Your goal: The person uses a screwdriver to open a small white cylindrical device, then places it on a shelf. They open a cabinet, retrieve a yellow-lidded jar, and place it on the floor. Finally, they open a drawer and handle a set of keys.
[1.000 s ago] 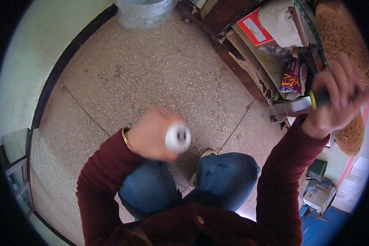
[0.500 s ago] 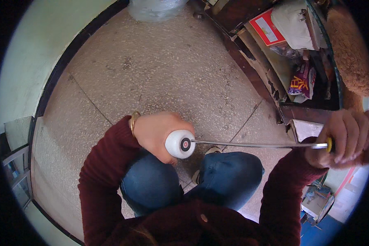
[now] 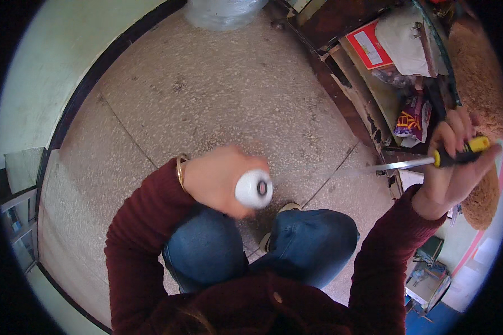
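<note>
My left hand (image 3: 215, 177) is closed around a white rounded cylinder (image 3: 245, 188). Its end faces up and carries a black ring with a small reddish mark in the middle; the rest is hidden by my fingers. At the right, my right hand (image 3: 450, 167) grips a screwdriver (image 3: 458, 153) by its black and yellow handle, the palm partly turned up. The long metal shaft points left toward the cylinder. Motion smears its far part, so whether the tip touches the cylinder cannot be made out.
An open dark cabinet (image 3: 369, 131) at the right holds a red box (image 3: 369, 44), a pale cloth bag (image 3: 408, 42) and a purple packet (image 3: 412, 118). Brown plush (image 3: 480, 72) hangs beside it. A plastic-wrapped bundle (image 3: 226, 12) stands on the speckled floor (image 3: 207, 95). My knees are below my hands.
My right hand has risen and turned over, showing more of the screwdriver's handle. The shaft has swung and its tip end is now blurred. The cylinder has shifted slightly right and tilted.
</note>
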The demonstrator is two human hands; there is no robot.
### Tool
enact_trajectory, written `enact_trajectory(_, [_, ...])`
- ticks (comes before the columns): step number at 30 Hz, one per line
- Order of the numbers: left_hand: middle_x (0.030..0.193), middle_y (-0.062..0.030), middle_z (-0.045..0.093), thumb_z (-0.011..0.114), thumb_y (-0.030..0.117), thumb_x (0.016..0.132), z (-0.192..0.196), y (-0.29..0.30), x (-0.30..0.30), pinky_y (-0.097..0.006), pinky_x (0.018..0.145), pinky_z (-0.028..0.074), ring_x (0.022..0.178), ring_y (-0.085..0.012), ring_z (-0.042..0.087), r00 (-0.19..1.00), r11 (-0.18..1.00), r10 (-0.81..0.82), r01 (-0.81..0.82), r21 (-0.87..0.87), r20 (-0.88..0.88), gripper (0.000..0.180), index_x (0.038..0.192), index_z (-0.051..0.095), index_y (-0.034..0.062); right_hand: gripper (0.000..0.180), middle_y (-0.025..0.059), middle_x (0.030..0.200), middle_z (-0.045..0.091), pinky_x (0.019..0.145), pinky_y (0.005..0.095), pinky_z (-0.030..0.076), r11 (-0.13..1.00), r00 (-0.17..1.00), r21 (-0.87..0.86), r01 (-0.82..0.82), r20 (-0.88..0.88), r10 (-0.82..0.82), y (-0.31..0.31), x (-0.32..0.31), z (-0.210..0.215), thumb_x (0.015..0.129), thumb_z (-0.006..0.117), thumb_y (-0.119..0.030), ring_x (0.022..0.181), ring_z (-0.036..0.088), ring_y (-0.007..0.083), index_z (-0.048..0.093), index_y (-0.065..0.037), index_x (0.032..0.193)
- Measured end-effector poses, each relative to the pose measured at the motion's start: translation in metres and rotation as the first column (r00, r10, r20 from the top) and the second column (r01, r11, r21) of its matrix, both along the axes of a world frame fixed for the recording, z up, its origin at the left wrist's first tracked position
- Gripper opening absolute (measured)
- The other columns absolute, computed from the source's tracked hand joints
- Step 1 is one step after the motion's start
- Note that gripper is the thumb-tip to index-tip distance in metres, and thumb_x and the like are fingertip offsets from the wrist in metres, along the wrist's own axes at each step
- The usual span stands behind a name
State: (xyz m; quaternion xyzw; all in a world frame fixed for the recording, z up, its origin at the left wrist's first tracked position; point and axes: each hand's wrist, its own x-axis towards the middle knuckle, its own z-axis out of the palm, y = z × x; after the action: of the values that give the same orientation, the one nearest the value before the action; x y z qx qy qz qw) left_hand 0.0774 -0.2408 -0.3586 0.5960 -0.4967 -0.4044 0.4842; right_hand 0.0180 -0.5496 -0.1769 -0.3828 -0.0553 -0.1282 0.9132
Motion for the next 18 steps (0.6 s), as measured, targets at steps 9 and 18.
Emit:
enact_trajectory(9, [0.089,-0.0081,0.066,0.087,0.025,0.062,-0.001,-0.004,-0.004,-0.033,0.074,0.051,0.082,-0.0181,0.063,0.925,0.948,0.224,-0.280,0.153,0.306,0.053,0.104,0.062,0.0059,0.036,0.0055,0.080,0.053,0.048,0.0214,0.043,0.897,0.866,-0.131,0.422,-0.233,-0.442,0.012,0.031,-0.012,0.085,0.075,-0.026,0.058,0.048,0.0121,0.049,-0.003,0.090])
enact_trajectory(18, [0.089,-0.0076,0.067,0.085,0.028,0.063,-0.019,0.000,0.005,-0.035,0.075,0.051,0.083,-0.0221,0.065,0.992,0.998,-0.065,0.063,-0.021,-0.110,0.048,0.101,0.060,0.0095,0.033,0.0007,0.063,0.043,0.046,0.0203,0.040,0.929,0.946,0.232,-0.287,0.218,0.238,-0.075,0.004,0.006,0.078,0.074,-0.013,0.048,0.044,0.0100,0.042,-0.011,0.073])
